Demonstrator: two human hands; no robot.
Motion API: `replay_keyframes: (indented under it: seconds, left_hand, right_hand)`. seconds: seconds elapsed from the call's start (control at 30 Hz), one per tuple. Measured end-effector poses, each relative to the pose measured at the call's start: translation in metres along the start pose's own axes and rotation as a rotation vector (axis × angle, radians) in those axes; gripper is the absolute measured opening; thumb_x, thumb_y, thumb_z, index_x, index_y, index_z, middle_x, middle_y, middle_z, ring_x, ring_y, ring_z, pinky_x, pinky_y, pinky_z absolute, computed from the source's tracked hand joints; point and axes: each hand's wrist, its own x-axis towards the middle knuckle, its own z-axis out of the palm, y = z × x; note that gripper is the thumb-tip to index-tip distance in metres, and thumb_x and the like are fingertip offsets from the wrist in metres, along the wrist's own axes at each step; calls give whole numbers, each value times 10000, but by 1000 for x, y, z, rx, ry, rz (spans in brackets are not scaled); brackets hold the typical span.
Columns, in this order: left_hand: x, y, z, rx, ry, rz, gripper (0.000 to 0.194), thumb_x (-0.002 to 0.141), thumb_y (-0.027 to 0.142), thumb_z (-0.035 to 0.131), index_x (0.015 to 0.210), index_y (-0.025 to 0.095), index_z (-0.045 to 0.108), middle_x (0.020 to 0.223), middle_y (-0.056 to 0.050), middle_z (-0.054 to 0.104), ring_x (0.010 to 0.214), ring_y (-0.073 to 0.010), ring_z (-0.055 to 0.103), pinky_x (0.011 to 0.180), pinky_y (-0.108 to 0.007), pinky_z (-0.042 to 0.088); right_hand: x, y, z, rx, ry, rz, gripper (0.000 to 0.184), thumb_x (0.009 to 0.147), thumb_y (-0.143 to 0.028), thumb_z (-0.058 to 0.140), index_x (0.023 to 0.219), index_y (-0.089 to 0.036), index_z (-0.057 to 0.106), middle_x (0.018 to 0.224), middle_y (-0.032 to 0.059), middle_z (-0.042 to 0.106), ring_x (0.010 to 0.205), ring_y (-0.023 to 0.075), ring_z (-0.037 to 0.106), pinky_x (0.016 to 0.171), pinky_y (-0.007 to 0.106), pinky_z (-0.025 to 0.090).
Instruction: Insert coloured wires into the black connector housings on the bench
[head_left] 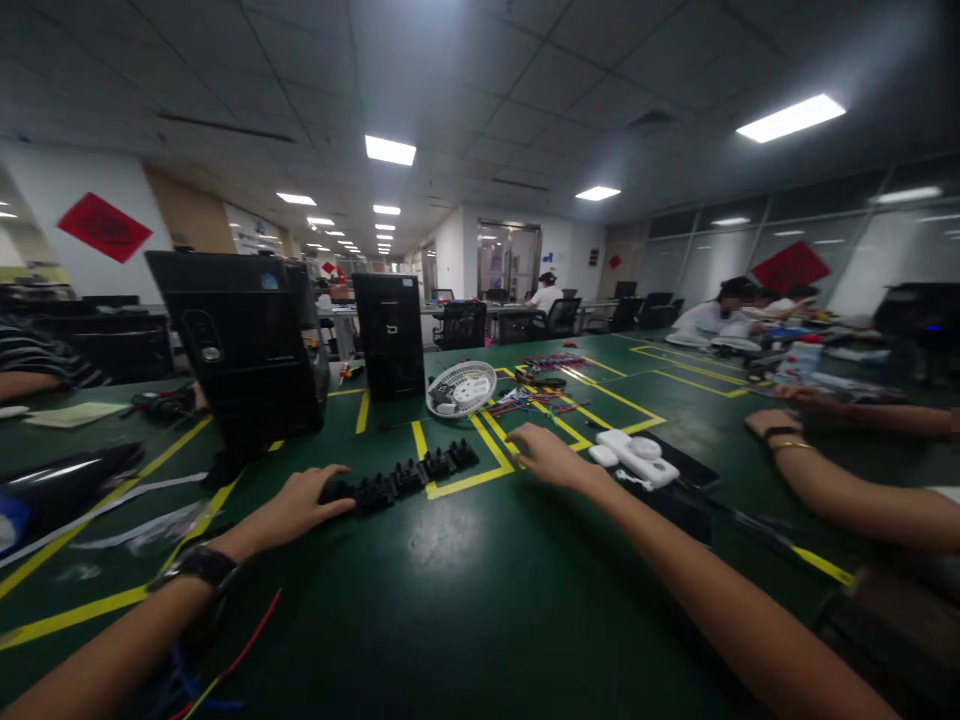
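Note:
My left hand (pixel 300 508), with a dark watch on its wrist, is at the left end of a row of small black plastic parts with upright pegs (pixel 409 478). Its thumb and fingers lie on either side of the end piece, gripping it. The row lies on the green table, slanting up to the right. My right hand (pixel 547 455) rests low over the table, right of the row and near yellow tape. Its fingers are loosely bent and a little apart, with nothing visible in them. Beyond it are a white oval basket (pixel 480 375) and loose coloured wires (pixel 540 400).
Two black computer cases (pixel 247 350) stand at the left and centre. White devices (pixel 637 457) lie on dark flat items right of my right hand. A co-worker's arms (pixel 832 470) reach in from the right. Red and blue wires (pixel 251 640) lie near my left forearm.

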Motion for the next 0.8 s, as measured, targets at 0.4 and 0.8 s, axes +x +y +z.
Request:
replay_keyframes:
  seconds: [0.4, 0.8]
  left_hand:
    - [-12, 5, -3, -126, 3, -4, 582, 611, 502, 602, 1058, 129, 619, 1098, -134, 653, 1047, -331, 589, 917, -435, 426]
    - [21, 137, 59, -307, 124, 55, 436, 560, 333, 746, 931, 175, 579, 971, -102, 619, 1031, -305, 537, 870, -357, 402]
  right_hand:
    - [-210, 37, -34, -196, -74, 469, 176, 855, -294, 507, 950, -193, 615, 951, 87, 645, 869, 224, 621, 711, 285, 421]
    - [-152, -9, -28, 153, 121, 286, 199, 842, -376, 467, 837, -210, 576, 753, 45, 660, 670, 193, 615, 587, 275, 422]
